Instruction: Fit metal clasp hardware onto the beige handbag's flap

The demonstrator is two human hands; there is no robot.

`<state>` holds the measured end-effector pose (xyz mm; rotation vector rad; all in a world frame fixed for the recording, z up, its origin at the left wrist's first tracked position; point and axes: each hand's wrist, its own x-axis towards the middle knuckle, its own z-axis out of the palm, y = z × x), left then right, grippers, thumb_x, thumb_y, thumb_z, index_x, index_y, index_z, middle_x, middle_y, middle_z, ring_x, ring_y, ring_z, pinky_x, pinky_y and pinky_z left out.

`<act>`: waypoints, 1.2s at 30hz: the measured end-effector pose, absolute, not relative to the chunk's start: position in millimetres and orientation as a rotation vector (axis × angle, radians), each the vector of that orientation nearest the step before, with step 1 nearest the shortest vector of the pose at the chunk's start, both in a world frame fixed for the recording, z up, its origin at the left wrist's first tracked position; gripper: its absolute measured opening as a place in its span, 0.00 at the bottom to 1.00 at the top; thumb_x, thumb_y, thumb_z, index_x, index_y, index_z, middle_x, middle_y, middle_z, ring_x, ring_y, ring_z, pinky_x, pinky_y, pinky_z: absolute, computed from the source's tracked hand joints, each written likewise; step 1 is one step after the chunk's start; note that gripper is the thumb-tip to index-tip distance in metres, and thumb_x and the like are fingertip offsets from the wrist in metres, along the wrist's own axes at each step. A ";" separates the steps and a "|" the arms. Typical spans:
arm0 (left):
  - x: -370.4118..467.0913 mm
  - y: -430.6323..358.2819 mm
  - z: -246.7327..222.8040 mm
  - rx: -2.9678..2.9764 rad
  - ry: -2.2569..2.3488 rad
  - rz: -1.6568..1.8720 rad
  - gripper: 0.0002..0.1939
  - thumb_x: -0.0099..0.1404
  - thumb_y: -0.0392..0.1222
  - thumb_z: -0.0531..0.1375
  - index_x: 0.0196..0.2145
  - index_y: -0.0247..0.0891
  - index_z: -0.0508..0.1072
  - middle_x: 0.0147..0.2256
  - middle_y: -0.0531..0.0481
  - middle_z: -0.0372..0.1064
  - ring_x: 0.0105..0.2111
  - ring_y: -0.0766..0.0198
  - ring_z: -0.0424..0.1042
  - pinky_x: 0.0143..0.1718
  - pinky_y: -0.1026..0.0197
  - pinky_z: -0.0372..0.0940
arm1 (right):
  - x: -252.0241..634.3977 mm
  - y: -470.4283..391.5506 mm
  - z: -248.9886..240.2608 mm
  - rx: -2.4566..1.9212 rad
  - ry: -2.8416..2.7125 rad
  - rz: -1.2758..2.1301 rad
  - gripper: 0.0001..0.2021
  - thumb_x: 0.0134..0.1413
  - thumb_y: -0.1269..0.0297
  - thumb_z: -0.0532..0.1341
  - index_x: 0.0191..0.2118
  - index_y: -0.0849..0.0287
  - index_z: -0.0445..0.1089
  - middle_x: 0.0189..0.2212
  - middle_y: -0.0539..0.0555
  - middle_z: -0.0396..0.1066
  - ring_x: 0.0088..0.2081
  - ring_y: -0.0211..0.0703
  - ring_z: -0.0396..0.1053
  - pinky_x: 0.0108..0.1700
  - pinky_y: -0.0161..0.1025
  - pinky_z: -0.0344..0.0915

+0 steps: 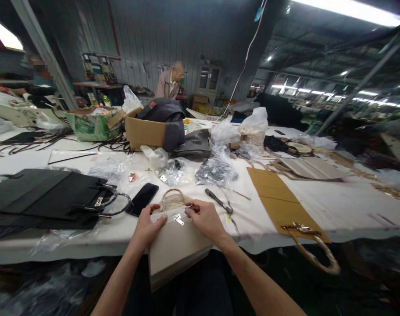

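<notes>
A beige handbag (173,248) rests on the near edge of the white table (318,202), its lower part hanging over the edge. My left hand (148,228) grips the bag's top left corner. My right hand (203,217) presses on the top flap, fingertips next to a small silver metal clasp (178,219). The bag's woven handle (173,196) arches up just behind my hands. A black phone (142,198) lies left of the handle, and a metal hand tool (219,201) lies to the right.
Black handbags (48,197) are stacked at the left. A tan bag with a rope handle (292,215) lies at the right. Plastic bags of hardware (216,169), a cardboard box (144,131) and a green box (88,125) crowd the middle. Two people are at the back.
</notes>
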<state>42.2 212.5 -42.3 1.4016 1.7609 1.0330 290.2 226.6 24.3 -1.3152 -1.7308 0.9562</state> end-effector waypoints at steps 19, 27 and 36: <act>28.2 180.2 -14.2 1.156 1.651 1.060 0.35 0.54 0.60 0.66 0.53 0.32 0.80 0.46 0.36 0.84 0.45 0.44 0.83 0.51 0.46 0.78 | 273.8 212.7 19.9 -1.268 -1.960 0.962 0.12 0.64 0.71 0.66 0.46 0.54 0.88 0.45 0.53 0.86 0.46 0.52 0.83 0.51 0.45 0.77; 26.4 177.5 -19.0 1.025 1.646 1.171 0.34 0.52 0.59 0.70 0.50 0.32 0.80 0.44 0.36 0.84 0.45 0.45 0.84 0.50 0.47 0.79 | 281.4 217.0 20.0 -1.187 -2.041 0.992 0.09 0.66 0.65 0.68 0.46 0.55 0.87 0.44 0.55 0.85 0.43 0.53 0.80 0.48 0.46 0.73; 16.4 172.6 -28.1 0.877 1.468 1.210 0.40 0.48 0.58 0.76 0.54 0.31 0.83 0.50 0.34 0.85 0.52 0.42 0.83 0.54 0.47 0.77 | 247.1 221.6 34.1 -1.000 -2.433 0.641 0.15 0.65 0.68 0.73 0.56 0.58 0.81 0.51 0.60 0.79 0.51 0.54 0.76 0.55 0.46 0.71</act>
